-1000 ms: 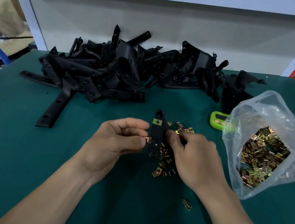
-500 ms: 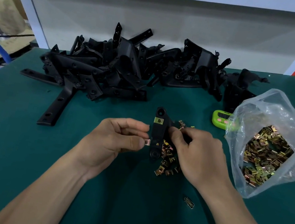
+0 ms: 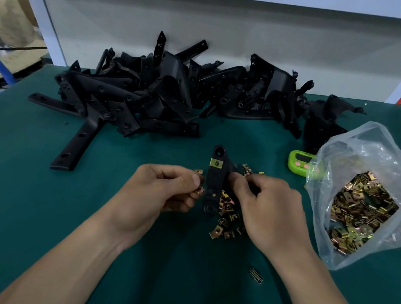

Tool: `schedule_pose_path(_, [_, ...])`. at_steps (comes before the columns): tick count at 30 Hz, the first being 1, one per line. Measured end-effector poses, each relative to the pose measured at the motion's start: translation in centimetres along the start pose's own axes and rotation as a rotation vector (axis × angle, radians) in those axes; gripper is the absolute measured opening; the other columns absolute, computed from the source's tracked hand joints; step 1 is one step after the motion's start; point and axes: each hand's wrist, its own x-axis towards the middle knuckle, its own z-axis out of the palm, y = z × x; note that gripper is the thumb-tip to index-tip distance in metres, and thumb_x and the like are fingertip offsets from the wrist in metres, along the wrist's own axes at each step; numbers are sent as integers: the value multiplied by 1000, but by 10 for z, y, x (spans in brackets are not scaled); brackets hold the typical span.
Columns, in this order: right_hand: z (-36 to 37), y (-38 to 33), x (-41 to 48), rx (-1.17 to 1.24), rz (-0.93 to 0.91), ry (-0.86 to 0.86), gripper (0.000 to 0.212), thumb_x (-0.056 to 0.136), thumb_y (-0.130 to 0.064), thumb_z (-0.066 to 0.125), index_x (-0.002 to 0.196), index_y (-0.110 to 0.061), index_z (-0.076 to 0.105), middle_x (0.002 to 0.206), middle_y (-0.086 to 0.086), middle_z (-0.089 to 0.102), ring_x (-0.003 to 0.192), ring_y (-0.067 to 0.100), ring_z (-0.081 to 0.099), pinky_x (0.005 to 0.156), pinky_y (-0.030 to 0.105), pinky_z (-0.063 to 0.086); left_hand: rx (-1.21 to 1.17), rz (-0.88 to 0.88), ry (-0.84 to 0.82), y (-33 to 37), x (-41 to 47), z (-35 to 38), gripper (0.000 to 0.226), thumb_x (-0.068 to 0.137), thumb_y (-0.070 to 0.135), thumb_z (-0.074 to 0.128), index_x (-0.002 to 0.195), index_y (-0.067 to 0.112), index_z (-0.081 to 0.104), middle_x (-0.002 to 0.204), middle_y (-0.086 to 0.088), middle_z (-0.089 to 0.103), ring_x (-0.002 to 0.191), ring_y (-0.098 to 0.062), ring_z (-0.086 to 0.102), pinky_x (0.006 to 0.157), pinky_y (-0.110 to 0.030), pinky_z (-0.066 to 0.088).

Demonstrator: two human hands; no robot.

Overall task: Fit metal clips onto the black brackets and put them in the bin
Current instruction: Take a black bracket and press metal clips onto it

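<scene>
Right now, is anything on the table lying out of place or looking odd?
One small dark piece lies alone on the green mat, near the right forearm, apart from the loose clips heaped beside the bracket. It looks darker than the brass-coloured clips; what it is I cannot tell. Nothing else stands out.

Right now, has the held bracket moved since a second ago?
No. The bracket sits as far left of the timer as before, its top end level with it, gripped by the right hand.
</scene>
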Motion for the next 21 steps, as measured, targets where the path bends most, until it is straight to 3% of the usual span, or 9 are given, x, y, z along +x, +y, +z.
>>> schedule_pose_path(12, [-3,0,1,-36,14,32,65,80,-84,35,76,-27,66,58,-14,59,53,11,55,46,28,33,1,46,-30,3,-4,-1,24,67,32,84,78,11,82,76,-8,74,64,-13,67,59,-21,55])
schedule_pose_path(17, [0,0,0,-19,19,12,66,78,-86,35,78,-28,67,57,-9,61,58,14,59,49,31,41,12,75,-10,5,-5,-1,23,62,27,86,79,12,82,76,-10,74,61,-15,68,57,-22,56])
schedule_pose_path(21, [-1,-1,-1,-64,-7,51,69,79,-86,33,76,-26,67,54,-8,59,55,12,56,47,27,33,5,54,20,1,-7,2,27,60,27,86,83,14,83,77,-12,74,61,-16,68,57,-22,56])
